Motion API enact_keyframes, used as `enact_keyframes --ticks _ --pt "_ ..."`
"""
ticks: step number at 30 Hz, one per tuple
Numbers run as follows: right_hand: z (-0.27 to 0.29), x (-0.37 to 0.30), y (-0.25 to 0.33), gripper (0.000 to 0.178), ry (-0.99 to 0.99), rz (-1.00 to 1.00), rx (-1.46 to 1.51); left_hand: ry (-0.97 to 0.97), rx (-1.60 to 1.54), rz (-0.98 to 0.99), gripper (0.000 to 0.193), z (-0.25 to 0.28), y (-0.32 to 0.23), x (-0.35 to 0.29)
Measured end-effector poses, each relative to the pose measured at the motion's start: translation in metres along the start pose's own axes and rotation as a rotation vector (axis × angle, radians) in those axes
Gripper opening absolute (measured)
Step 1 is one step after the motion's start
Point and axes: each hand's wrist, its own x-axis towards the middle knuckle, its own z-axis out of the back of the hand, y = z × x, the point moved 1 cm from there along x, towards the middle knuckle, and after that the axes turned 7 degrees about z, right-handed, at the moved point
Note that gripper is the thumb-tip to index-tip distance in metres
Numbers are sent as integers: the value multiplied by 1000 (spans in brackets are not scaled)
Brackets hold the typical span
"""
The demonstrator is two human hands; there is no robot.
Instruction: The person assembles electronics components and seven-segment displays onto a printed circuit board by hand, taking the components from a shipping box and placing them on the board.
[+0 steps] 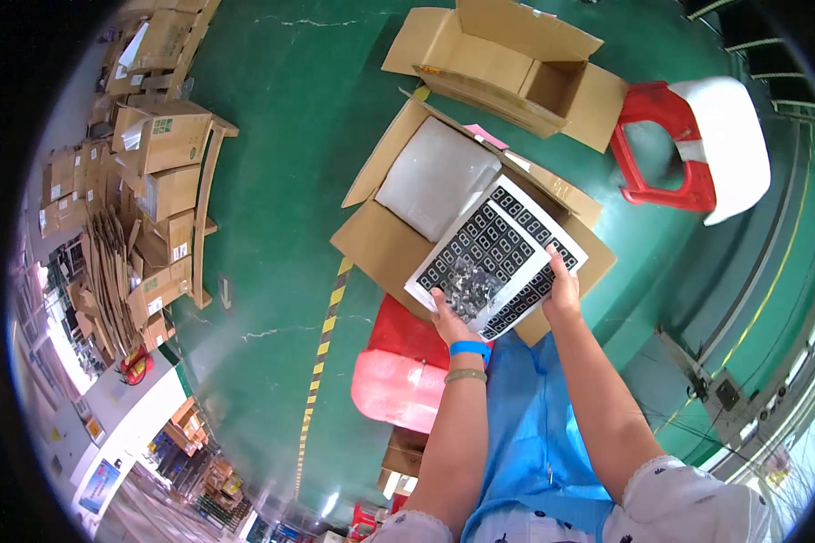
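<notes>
Between my two hands is a flat white tray [535, 267] with rows of black segment-display modules, tilted over an open cardboard box [385, 242]. My left hand [448, 323] grips its lower left edge, the thumb on top. On the right side my right hand [562, 288] clasps the edge with the thumb over the modules. A clear plastic bag of small dark parts [471, 288] lies on the tray near my left thumb. Inside the box, partly covered by the tray, a translucent whitish sheet or wrapping [436, 172] shows. The fingers beneath the tray are hidden.
Another open cardboard box [489, 63] stands beyond, beside a red and white stool [670, 176]. A red stool [398, 376] is left of my legs. Stacked cartons [167, 190] line the far left. Yellow-black tape [317, 362] crosses the green floor [263, 244].
</notes>
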Motion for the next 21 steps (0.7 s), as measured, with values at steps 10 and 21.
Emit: enact_keyframes --ticks 10,21 --pt "53 -166 103 43 58 130 344 264 175 -61 78 -15 -56 -202" --pt "254 -411 208 39 -333 457 718 894 700 478 72 5 -10 -467"
